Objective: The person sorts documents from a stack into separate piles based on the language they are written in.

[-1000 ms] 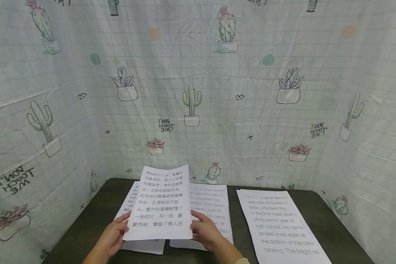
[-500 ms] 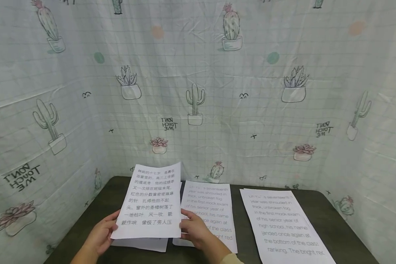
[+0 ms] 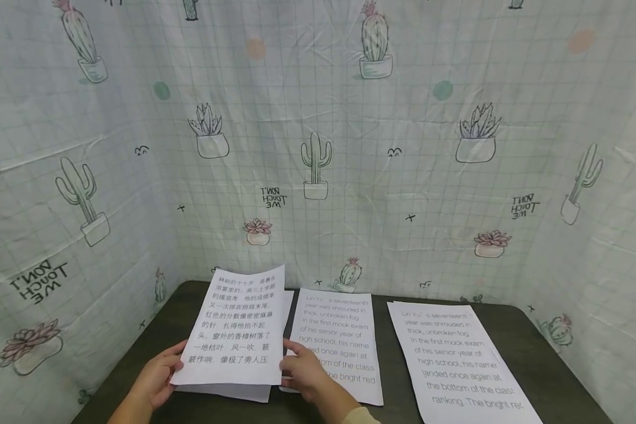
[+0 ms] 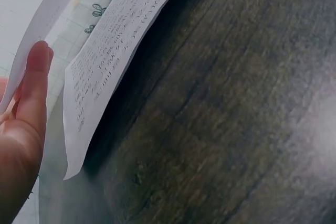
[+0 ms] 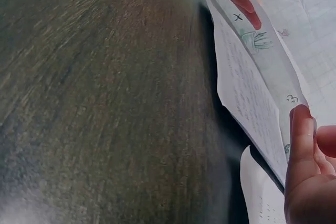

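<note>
A sheet of paper [image 3: 233,330] printed with large Chinese characters is held up by its two side edges. My left hand [image 3: 156,375] pinches its lower left edge, fingers behind it, while my right hand [image 3: 306,372] pinches the lower right edge. In both wrist views the raised sheet stands apart from a printed paper [image 4: 107,51] lying on the table below it. That lower paper [image 3: 244,391] is mostly hidden in the head view, showing only along the bottom and right side. Beside my right hand lies a stack of English-printed paper [image 3: 339,335], partly covered by that hand.
Another English-printed stack [image 3: 456,359], its sheets slightly fanned, lies farther right on the dark wooden table [image 3: 394,388]. A curtain with cactus drawings [image 3: 318,118] hangs behind the table and along both sides.
Both hands have carried the Chinese-printed sheet left, from between the two papers to above the left one. More of the middle English stack now shows. The head view has shifted slightly.
</note>
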Demonstrator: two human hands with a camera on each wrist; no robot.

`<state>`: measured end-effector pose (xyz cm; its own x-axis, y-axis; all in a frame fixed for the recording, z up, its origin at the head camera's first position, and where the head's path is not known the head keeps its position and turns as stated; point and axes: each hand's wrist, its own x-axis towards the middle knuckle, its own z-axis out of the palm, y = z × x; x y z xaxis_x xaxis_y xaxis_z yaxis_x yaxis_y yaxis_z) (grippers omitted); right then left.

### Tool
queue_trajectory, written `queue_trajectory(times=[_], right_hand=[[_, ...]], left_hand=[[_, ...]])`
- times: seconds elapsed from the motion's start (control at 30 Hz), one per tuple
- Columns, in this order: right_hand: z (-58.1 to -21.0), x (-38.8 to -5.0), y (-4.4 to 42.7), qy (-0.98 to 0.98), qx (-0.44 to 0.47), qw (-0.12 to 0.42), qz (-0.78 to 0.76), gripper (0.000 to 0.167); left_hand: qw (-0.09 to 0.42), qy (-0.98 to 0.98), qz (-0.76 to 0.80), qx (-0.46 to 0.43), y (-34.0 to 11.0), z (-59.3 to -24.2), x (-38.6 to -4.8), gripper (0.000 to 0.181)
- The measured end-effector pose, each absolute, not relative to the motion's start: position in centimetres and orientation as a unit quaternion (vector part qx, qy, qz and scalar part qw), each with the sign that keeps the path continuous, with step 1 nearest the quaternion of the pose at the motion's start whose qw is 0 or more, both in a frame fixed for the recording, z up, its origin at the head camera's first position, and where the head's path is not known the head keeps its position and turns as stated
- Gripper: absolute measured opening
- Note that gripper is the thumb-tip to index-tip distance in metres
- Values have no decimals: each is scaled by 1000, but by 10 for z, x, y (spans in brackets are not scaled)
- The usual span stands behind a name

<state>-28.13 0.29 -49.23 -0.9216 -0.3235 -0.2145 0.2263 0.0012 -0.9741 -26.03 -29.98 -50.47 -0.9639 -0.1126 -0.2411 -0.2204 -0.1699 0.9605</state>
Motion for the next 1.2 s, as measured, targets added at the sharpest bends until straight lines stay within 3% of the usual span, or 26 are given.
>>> queue_trajectory(times=[1.2], right_hand=[[-517,-280,-8,714,13,189,-674,59]], left_hand=[[16,677,716,-167,-295,-520,-264,63]])
